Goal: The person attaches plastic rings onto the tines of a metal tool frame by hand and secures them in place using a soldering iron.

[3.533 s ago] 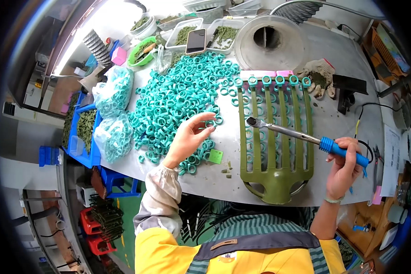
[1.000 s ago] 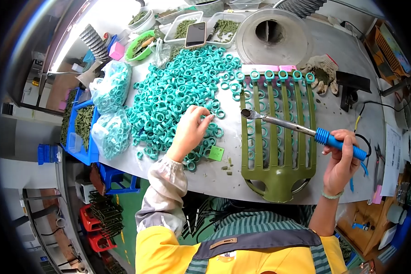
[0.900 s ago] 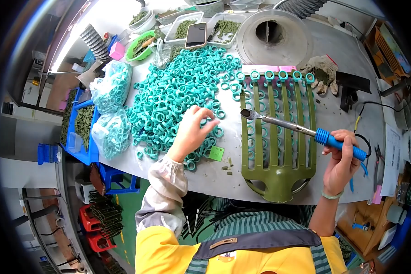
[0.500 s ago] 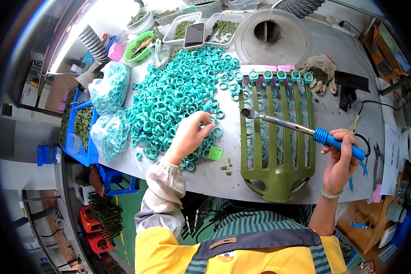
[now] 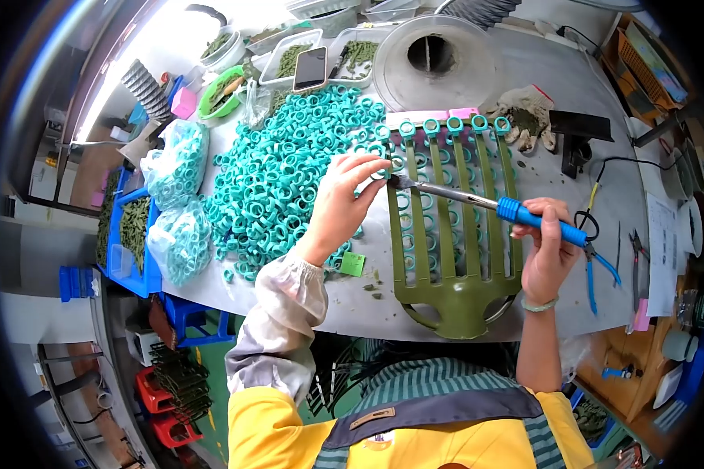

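My right hand (image 5: 546, 250) is wrapped round the ribbed blue handle of a soldering iron (image 5: 477, 199) with a long metal shaft and a broad dark tip. That tip is at the leftmost bar of an olive-green rack-like frame (image 5: 455, 289), near its upper part. My left hand (image 5: 343, 199) pinches a teal ring (image 5: 380, 173) beside the tip; the fingers partly cover it, and whether it touches the bar I cannot tell. Teal rings stand on the far ends of the frame's bars. A large heap of loose teal rings (image 5: 274, 180) lies left of my left hand.
Bagged rings (image 5: 176, 168) and a blue crate (image 5: 129, 234) are at the left. Behind stand a phone (image 5: 310, 69), green-filled tubs (image 5: 356, 59) and a round clear cover (image 5: 438, 70). At right lie a dirty glove (image 5: 526, 117), a black stand (image 5: 577, 137) and blue-handled pliers (image 5: 594, 273).
My left hand has moved up and right to the frame and now pinches a ring. My right hand has brought the iron's tip to the leftmost bar. The whole view has shifted slightly.
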The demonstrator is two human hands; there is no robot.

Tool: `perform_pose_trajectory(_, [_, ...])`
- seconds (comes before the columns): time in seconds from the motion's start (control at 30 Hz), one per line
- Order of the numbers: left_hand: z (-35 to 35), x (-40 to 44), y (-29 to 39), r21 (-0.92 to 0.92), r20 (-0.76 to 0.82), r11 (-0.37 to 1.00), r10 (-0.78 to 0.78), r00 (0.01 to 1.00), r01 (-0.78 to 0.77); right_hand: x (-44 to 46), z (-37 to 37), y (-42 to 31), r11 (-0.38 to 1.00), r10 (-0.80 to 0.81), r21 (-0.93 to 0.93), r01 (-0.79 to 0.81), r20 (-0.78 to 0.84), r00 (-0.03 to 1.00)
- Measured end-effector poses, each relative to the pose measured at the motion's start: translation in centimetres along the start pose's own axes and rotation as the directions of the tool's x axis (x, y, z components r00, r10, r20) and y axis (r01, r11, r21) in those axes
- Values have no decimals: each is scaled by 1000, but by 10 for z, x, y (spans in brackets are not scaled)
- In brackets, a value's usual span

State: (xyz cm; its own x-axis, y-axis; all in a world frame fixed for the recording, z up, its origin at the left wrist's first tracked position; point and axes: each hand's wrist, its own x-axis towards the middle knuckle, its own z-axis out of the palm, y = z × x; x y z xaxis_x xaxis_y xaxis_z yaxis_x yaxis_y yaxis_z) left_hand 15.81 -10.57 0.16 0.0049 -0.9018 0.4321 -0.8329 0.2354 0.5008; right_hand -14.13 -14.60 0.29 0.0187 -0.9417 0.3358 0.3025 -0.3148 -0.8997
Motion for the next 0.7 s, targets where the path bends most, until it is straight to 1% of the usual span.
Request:
perform_pose_trajectory(0.13, [-1, 5, 2, 18, 67, 999, 44, 997, -45, 1, 6, 7, 1000, 6, 27, -7, 12, 1000])
perform_pose_trajectory(0.2, [0, 6, 1, 14, 69, 998, 58, 996, -59, 2, 5, 3, 1000, 9, 18, -10, 22, 1000])
perform_pose_trajectory(0.23, [0, 6, 0, 15, 70, 998, 65, 995, -66, 2, 2, -1, 1000, -10, 4, 10, 11, 1000])
perform_pose_trajectory(0.37, [-1, 6, -4, 18, 79, 996, 86, 993, -87, 3, -7, -17, 1000, -4, -15, 4, -11, 1000])
perform_pose_trajectory(0.4, [-4, 5, -1, -7, 42, 995, 96, 995, -96, 2, -9, -19, 1000, -14, 1, 14, -3, 1000])
perform_pose_trajectory(0.47, [-19, 1, 6, -185, -7, 972, -147, 989, 144, 1, -10, -21, 1000, -2, 7, 3, -16, 1000])
perform_pose_trajectory(0.5, [-28, -5, -5, -196, -14, 963, -190, 982, 183, -1, -11, -23, 1000, 5, 4, -5, -19, 1000])
perform_pose_trajectory(0.53, [-35, -16, -13, -170, 58, 934, -308, 950, 313, -2, -12, -24, 1000, 11, 0, -11, -22, 1000])
perform_pose_trajectory(0.57, [-40, -32, -25, 35, 135, 967, -255, 957, 253, -2, -13, -25, 1000, 17, -7, -17, -26, 1000])
perform_pose_trajectory(0.6, [-42, -46, -32, 233, 221, 958, -219, 950, 167, -3, -12, -26, 1000, 15, -8, -16, -26, 1000])
perform_pose_trajectory(0.67, [-41, -65, -23, 372, 334, 911, -313, 889, 181, -4, -10, -26, 1000, 13, -5, -13, -19, 1000])
perform_pose_trajectory(0.7, [-36, -71, -27, 335, 307, 928, -272, 912, 164, -5, -9, -27, 1000, 13, -6, -13, -12, 1000])
